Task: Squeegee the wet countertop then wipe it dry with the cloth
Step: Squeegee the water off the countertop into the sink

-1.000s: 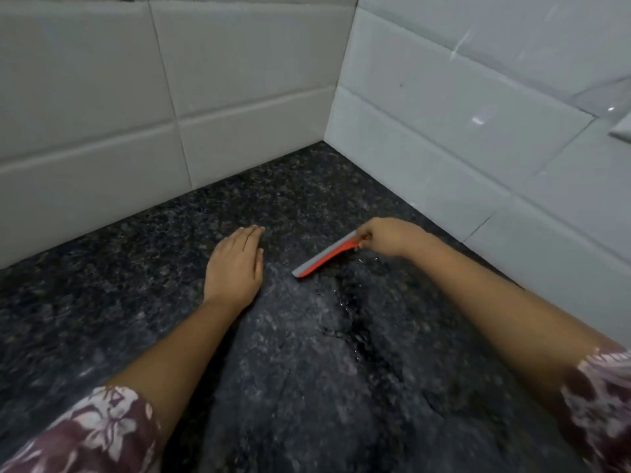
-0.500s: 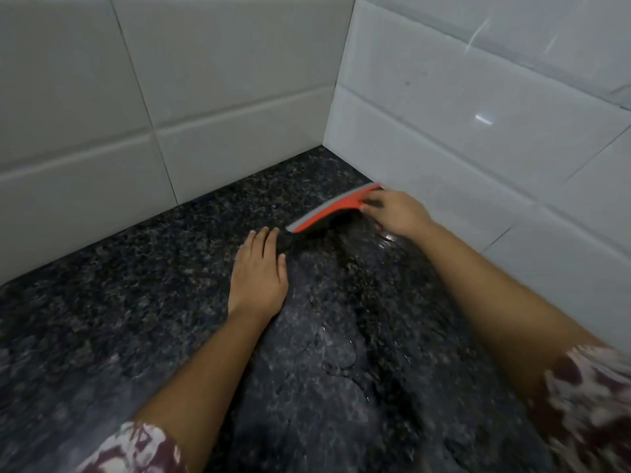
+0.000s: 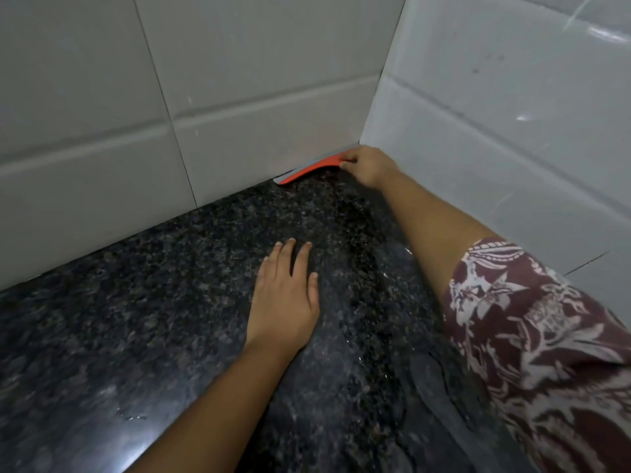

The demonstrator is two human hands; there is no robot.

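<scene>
Countertop (image 3: 136,336) corner: squeegee (image 3: 309,169) in right hand (image 3: 370,165).

R hand (image 3: 370,165) w/ squeegee (image 3: 309,170), corner

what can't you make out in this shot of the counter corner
Head view, the only one:
- Squeegee: the right hand covers its handle end, and its working edge against the tiled wall is hidden.
- Cloth: not in frame.
- Countertop: cut off by the bottom and left edges; the patterned sleeve covers its right side.
- Left hand: lies flat, so the stone under its palm is hidden.
</scene>
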